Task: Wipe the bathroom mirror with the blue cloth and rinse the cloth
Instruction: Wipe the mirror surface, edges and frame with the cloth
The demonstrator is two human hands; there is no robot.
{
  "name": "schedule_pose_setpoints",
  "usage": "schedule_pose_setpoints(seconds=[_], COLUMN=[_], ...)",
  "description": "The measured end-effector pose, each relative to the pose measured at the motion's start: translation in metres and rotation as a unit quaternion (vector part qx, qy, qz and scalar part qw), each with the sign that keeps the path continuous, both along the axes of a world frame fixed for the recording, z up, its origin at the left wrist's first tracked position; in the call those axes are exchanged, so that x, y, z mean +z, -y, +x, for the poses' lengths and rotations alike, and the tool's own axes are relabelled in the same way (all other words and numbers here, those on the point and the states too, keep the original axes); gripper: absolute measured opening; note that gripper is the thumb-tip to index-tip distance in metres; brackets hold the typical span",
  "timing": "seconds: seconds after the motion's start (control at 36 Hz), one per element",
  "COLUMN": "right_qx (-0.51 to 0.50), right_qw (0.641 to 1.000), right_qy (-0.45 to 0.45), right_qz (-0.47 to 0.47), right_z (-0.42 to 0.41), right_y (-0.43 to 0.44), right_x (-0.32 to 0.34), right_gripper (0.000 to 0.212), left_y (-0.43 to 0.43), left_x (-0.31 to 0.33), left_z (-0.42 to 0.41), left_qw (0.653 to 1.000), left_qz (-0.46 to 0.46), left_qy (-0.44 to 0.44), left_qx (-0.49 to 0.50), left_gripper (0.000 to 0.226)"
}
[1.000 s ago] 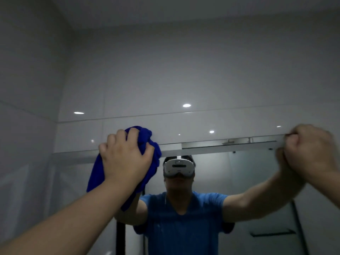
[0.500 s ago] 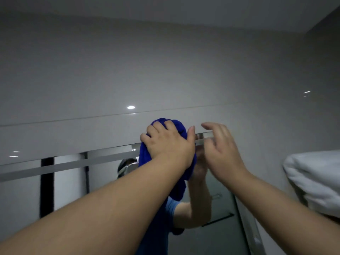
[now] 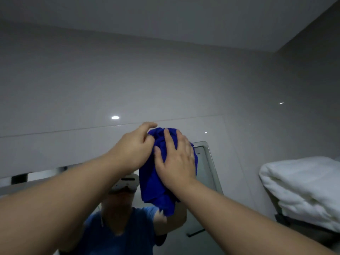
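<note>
Left grip [image 3: 135, 148] pinches blue cloth [image 3: 152, 190] top | cloth under flat right grip [image 3: 176, 162]

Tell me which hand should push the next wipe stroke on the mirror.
Probably right. The right hand lies flat across the blue cloth, pressing it at the top corner of the mirror; the left hand only bunches the cloth's upper edge.

Folded white towels and glossy grey tiling are filling the edges of the view.
The white towels [image 3: 301, 183] are lying stacked at 4 o'clock, sitting on a dark shelf [image 3: 287, 220] that is peeking out beneath them. Grey wall tiles [image 3: 128, 80] are spreading across 12 o'clock under the ceiling [image 3: 165, 15]. A round light spot [image 3: 115, 117] is glinting on them at 9 o'clock, and a smaller glint [image 3: 281, 103] is showing at 3 o'clock.
</note>
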State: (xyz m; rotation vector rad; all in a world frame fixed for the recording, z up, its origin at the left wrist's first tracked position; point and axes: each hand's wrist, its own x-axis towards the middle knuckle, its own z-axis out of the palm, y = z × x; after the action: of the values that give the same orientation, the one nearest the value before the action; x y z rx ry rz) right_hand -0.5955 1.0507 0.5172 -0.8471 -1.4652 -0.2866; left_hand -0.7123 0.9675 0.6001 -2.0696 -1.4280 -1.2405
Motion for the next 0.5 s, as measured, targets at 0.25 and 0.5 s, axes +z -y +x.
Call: schedule_pose_setpoints(seconds=[0.25,0.5], right_qx=[-0.086,-0.02], right_qw=[0.993,0.996], right_qy=[-0.022,-0.08], right_qz=[0.076,0.017], right_z=[0.059,0.084], right_y=[-0.053,-0.067], right_x=[0.01,0.009], right_gripper=[0.043,0.037], left_y=[-0.029,-0.035], left_x=[-0.056,-0.069], left_z=[-0.028,-0.022], left_qw=[0.936,0.904], left_qz=[0.243,0.273], left_qy=[-0.153,-0.212], left_qx=[0.205,0.253], left_gripper=[0.034,0.027])
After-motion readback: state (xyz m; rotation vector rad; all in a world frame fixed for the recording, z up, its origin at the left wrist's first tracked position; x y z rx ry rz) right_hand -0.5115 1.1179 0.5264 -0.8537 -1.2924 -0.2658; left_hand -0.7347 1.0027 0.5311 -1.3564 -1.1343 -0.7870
